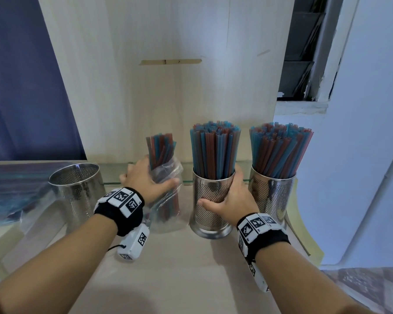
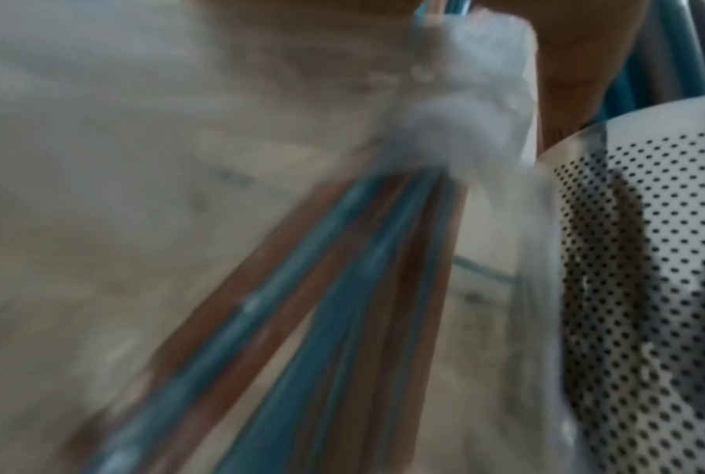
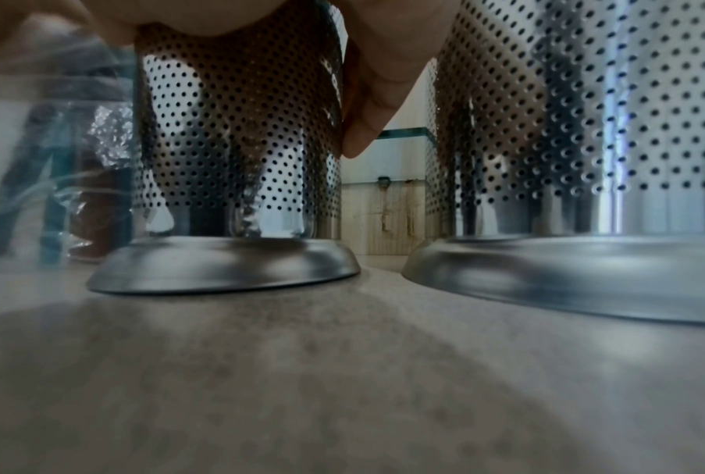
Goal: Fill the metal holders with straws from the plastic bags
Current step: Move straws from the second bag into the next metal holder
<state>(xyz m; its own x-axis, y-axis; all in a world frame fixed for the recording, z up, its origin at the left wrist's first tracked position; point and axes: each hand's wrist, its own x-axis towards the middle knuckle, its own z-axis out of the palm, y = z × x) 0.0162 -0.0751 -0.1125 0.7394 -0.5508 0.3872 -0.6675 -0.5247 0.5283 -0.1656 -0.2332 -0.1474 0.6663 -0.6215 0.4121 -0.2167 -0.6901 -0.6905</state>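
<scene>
Three perforated metal holders stand in a row on the table. The middle holder [image 1: 210,207] [image 3: 241,144] is packed with red and blue straws [image 1: 214,149], and my right hand [image 1: 230,200] grips its side. The right holder [image 1: 271,196] [image 3: 585,128] is full too. The left holder [image 1: 77,189] holds nothing that I can see. My left hand [image 1: 145,180] grips a clear plastic bag [image 1: 166,200] [image 2: 464,112] standing upright between the left and middle holders, with a few straws [image 1: 160,150] [image 2: 342,288] sticking out of its top.
A flat plastic pack of more straws [image 1: 11,189] lies on a raised ledge at the far left. A pale wooden panel [image 1: 168,75] stands right behind the holders. The table's right edge [image 1: 309,234] curves near the right holder.
</scene>
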